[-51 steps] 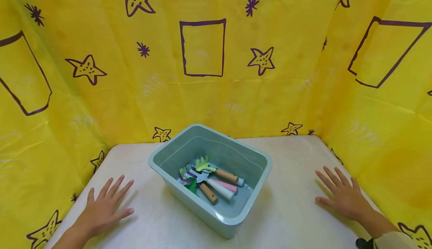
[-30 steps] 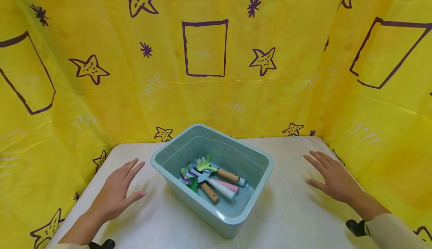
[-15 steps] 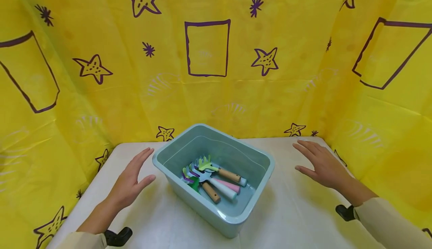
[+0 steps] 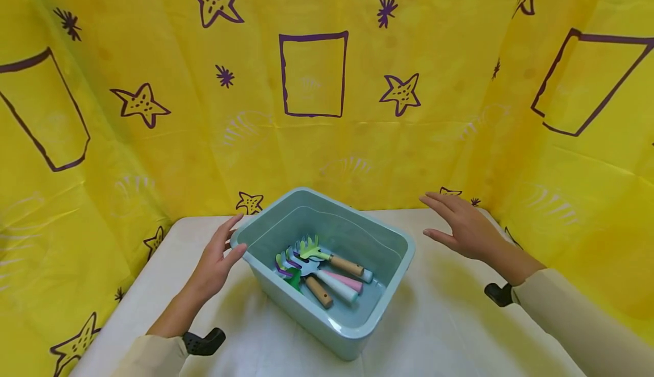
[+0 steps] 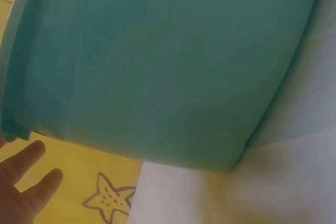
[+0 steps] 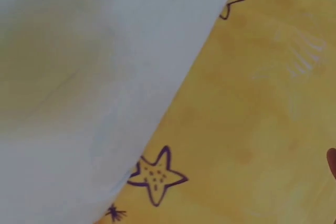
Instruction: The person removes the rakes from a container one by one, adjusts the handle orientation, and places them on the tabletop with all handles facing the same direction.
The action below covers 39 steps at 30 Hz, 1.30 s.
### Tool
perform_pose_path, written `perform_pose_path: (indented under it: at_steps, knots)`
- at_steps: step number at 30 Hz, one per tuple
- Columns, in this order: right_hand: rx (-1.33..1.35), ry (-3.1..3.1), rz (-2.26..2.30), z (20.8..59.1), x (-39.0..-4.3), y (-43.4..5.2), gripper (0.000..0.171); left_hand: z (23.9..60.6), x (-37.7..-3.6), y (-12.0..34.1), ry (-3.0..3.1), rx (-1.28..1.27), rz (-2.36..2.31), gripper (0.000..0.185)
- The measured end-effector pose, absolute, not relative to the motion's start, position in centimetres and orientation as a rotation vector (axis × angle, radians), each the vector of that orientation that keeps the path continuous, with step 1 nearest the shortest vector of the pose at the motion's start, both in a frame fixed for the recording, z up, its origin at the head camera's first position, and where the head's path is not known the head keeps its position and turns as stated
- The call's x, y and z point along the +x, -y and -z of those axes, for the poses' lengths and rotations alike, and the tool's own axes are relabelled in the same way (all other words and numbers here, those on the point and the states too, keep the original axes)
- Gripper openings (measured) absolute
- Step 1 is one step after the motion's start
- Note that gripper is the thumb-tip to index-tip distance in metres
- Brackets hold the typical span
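A grey-green plastic bin [image 4: 306,315] stands turned at an angle in the middle of the table. Inside it lies a pile of utensils with pronged heads, among them a lime-green one with a wooden handle [image 4: 347,266]; pink and pale mint handles [image 4: 336,286] show below it. My left hand [image 4: 213,266] is at the bin's left corner, its thumb by the rim and its fingers outside; whether they touch cannot be told. In the left wrist view, fingers [image 5: 39,190] appear beside the bin wall. My right hand [image 4: 462,226] hovers right of the bin, fingers extended, holding nothing.
A white-covered table [image 4: 434,320] bears the bin. Yellow sheets [image 4: 317,150] with purple star and frame drawings enclose its back and both sides. A black device [image 4: 204,343] sits at the left wrist, another [image 4: 498,294] at the right.
Both hands have risen from low at the table's sides and moved inward toward the bin. The left has reached the bin's corner; the right remains apart from it. The bin stays in place.
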State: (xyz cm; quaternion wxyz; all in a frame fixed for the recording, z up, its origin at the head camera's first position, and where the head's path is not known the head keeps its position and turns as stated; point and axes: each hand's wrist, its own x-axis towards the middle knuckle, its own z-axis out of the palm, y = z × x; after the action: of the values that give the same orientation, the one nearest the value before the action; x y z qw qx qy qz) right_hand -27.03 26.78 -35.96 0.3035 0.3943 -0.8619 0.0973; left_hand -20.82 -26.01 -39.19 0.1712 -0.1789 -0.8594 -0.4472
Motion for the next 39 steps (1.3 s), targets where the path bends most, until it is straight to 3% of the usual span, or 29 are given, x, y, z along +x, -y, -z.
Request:
perform_pose_path:
  at_steps: [10,19,39]
  knots:
    - [1.078,2.314,-0.288,33.3,-27.8,-22.9,0.076,40.0,-21.2,25.1,2.481,-0.364,1.477,0.059]
    - [1.166,2.448,-0.319,31.3,-28.2,-18.5,0.07,40.6,-21.3,24.8,2.429,-0.259,1.607,0.057]
    - [1.368,2.968,-0.583,27.7,-30.3,-9.4,0.073,41.1,-21.6,24.3,2.344,-0.23,1.732,0.056]
